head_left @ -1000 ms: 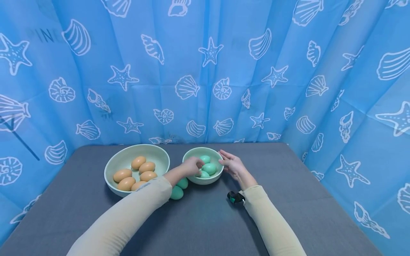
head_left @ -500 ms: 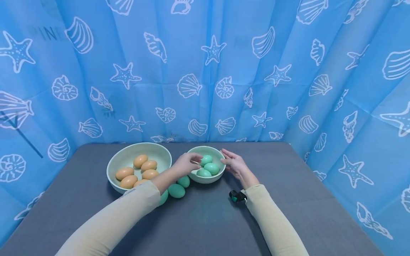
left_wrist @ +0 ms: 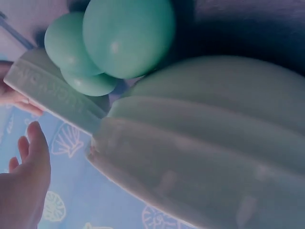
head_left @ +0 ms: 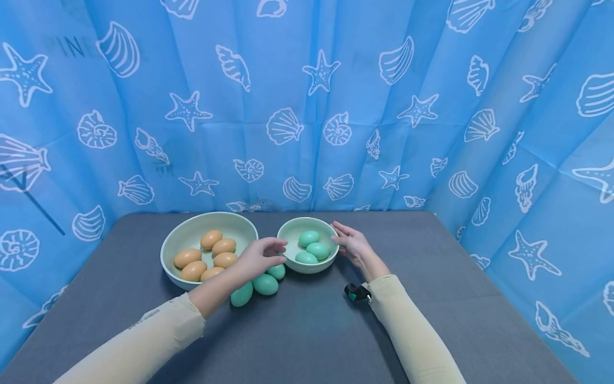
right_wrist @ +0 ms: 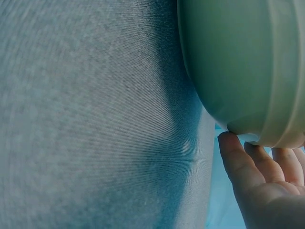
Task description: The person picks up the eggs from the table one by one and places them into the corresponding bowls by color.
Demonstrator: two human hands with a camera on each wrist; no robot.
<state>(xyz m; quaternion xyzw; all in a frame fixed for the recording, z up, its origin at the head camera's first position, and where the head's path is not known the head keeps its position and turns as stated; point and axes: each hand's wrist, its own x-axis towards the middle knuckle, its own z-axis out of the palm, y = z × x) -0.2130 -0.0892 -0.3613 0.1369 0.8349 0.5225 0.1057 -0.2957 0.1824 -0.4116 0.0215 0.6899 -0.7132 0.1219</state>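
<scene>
In the head view, my left hand [head_left: 261,256] hovers between the two bowls, fingers relaxed, holding nothing. Below it, three green eggs [head_left: 265,284] lie on the table. The small pale green bowl [head_left: 291,249] contains three green eggs [head_left: 317,250]. My right hand [head_left: 356,246] rests against that bowl's right side; the right wrist view shows fairly straight fingers [right_wrist: 238,164] touching its outer wall. Left of the loose eggs stands the large pale bowl [head_left: 174,240] with several brown eggs [head_left: 193,271], partly hidden by my left forearm. Its ribbed outside fills much of the left wrist view.
A grey cloth covers the table [head_left: 307,330]. Behind and to the right hangs a blue curtain [head_left: 307,149] with white shells and starfish. A black strap-like item [head_left: 357,293] sits at the right sleeve's cuff.
My left hand has drawn out of the small bowl, back to the left over the loose eggs, leaving three green eggs visible inside. My right hand has stayed at the bowl's side.
</scene>
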